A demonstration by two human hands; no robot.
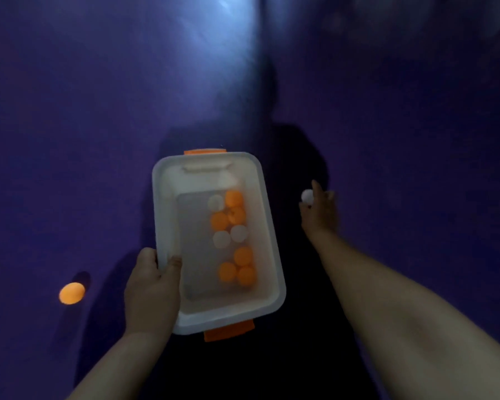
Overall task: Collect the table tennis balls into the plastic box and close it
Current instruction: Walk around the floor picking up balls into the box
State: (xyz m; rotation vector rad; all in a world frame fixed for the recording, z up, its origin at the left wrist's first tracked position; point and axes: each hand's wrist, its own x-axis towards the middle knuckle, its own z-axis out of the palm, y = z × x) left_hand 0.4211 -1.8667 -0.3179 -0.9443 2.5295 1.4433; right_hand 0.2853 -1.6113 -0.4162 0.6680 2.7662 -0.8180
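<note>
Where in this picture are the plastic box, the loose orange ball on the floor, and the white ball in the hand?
plastic box (274, 255): head view, its right rim.
orange ball (71, 293): head view, its middle.
white ball (307, 196): head view, its visible face.

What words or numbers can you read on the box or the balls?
None can be read.
plastic box: no label or writing shows on its walls or orange latches.
Balls in the box: one orange ball has a small dark mark, too blurred to read.
white ball in the right hand: plain.
orange ball on the floor: blurred, nothing legible.
</note>
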